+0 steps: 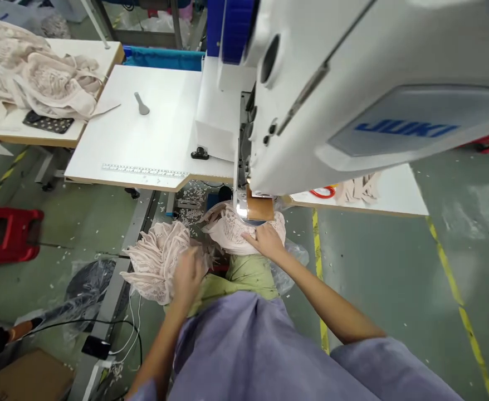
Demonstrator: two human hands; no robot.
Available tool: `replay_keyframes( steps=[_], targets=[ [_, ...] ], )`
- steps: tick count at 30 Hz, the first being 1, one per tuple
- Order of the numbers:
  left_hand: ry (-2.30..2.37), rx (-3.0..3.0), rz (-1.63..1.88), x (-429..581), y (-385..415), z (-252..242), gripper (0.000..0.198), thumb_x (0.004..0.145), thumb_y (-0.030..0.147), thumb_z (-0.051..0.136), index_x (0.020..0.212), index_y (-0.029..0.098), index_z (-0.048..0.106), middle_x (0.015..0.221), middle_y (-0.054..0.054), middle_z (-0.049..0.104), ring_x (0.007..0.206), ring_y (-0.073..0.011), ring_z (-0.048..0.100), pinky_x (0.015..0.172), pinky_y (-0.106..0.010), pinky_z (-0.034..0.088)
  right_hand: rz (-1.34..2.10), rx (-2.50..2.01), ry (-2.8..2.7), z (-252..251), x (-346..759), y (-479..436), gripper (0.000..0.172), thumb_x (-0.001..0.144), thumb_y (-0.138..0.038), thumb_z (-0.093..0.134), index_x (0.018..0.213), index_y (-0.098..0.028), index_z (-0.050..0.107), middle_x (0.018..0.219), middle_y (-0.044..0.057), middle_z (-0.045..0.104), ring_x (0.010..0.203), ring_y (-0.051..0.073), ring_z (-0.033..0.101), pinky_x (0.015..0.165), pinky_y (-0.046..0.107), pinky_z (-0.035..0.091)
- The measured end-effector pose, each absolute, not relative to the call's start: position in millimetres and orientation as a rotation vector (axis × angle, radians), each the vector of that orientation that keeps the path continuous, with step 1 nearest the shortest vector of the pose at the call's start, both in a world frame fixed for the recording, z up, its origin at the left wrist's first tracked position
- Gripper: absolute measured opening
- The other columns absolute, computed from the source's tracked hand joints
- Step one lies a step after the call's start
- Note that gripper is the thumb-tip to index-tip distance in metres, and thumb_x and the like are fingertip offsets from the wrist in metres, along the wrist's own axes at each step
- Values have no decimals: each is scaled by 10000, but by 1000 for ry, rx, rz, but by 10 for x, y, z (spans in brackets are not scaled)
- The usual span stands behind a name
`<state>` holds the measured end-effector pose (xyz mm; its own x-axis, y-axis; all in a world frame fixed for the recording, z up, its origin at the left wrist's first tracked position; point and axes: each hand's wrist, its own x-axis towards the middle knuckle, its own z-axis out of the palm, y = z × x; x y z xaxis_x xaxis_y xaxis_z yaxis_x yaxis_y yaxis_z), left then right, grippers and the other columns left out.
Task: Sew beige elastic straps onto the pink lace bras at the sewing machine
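A pale pink lace garment [226,231] lies round the end of the sewing machine's [332,94] narrow bed, under the needle area. My right hand [267,240] grips its near edge, thumb on top and fingers partly hidden. Beside a bunched pile of the same lace fabric [156,259], at the lower left, is my left hand [187,275]. It is smeared by motion, so its fingers do not show clearly. A brown plate [260,208] on the machine hides part of the garment under it.
The white tabletop [161,106] bears a clear ruler [144,170], a grey tool [141,104] and a black clip [200,153]. More fabric [52,78] is heaped on the left table. Red-handled scissors [323,192] and fabric scraps [357,189] lie right of the machine.
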<state>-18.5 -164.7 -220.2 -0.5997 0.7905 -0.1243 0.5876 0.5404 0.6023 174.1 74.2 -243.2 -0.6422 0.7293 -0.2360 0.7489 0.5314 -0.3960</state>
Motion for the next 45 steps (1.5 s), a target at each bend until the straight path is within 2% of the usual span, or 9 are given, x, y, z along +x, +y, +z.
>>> replay_keyframes(
  steps=[3, 8, 14, 20, 24, 29, 35, 39, 45],
  targets=[
    [2686, 770, 589, -643, -2328, -2045, 398, 975, 340, 274, 1083, 120, 587, 1008, -182, 653, 1023, -310, 628, 921, -483, 477, -755, 1399, 2743, -2477, 1828, 684, 520, 936, -525, 478, 1234, -102, 527, 1221, 242, 599, 1171, 365, 536, 1003, 467, 416],
    [2722, 512, 280, -860, -2776, -2092, 306, 897, 420, 473, 698, 201, 550, 556, -35, 532, 581, -242, 573, 575, -314, 411, -878, 1506, 2870, -2206, 1660, 580, 580, 938, -502, 487, 1358, -103, 458, 1376, 250, 513, 1336, 378, 419, 1072, 532, 374],
    [2690, 627, 191, -326, -2672, -1488, 459, 915, 529, 436, 598, 212, 531, 556, -56, 550, 564, -217, 542, 571, -299, 317, -1410, 220, 2902, -1556, 1196, -179, 733, 808, -611, 681, 1388, -195, 516, 1396, 178, 563, 1304, 322, 503, 1054, 503, 435],
    [2153, 962, 1029, -97, -1968, -1060, 376, 915, 502, 518, 717, 196, 608, 673, -8, 613, 643, -163, 571, 628, -271, 429, -1288, -341, 2706, -1168, 1219, -278, 364, 939, -470, 574, 823, -157, 720, 782, 55, 737, 718, 160, 634, 662, 260, 457],
    [1638, 756, 1134, 25, -1058, -1173, 433, 772, 534, 692, 1017, 177, 693, 989, -87, 715, 946, -255, 649, 786, -338, 520, -1662, -133, 2721, -486, 1797, 210, 315, 967, -406, 545, 891, -143, 701, 874, 53, 735, 813, 146, 643, 735, 217, 460],
    [1208, 545, 1067, 561, -344, -1050, 416, 715, 490, 774, 957, 161, 693, 915, -67, 720, 843, -212, 644, 792, -322, 510, -1841, 167, 2402, 54, 2639, 749, 326, 969, -410, 531, 924, -126, 685, 744, -2, 670, 660, 110, 579, 625, 196, 436],
    [1484, 930, 981, 781, -183, -909, 378, 862, 526, 629, 771, 159, 610, 677, 13, 541, 664, -136, 498, 630, -224, 407, -760, 1851, 3004, -303, 2664, 2088, 307, 913, -307, 576, 1147, -123, 654, 1083, 142, 665, 949, 244, 592, 841, 360, 451],
    [1535, 1065, 1025, 805, -276, -868, 410, 924, 553, 525, 754, 180, 537, 656, 32, 437, 633, -123, 408, 595, -217, 361, -280, 1500, 3355, -424, 2262, 2854, 310, 843, -156, 566, 1130, -119, 677, 1252, 185, 595, 1144, 296, 500, 996, 440, 386],
    [1651, 1085, 1087, 740, -408, -796, 377, 926, 522, 538, 771, 180, 573, 700, 6, 538, 668, -138, 505, 645, -230, 432, -575, 1454, 3577, -254, 2200, 3080, 208, 886, -186, 496, 829, -189, 696, 1012, 103, 669, 1045, 256, 543, 1006, 461, 397]
  ],
)
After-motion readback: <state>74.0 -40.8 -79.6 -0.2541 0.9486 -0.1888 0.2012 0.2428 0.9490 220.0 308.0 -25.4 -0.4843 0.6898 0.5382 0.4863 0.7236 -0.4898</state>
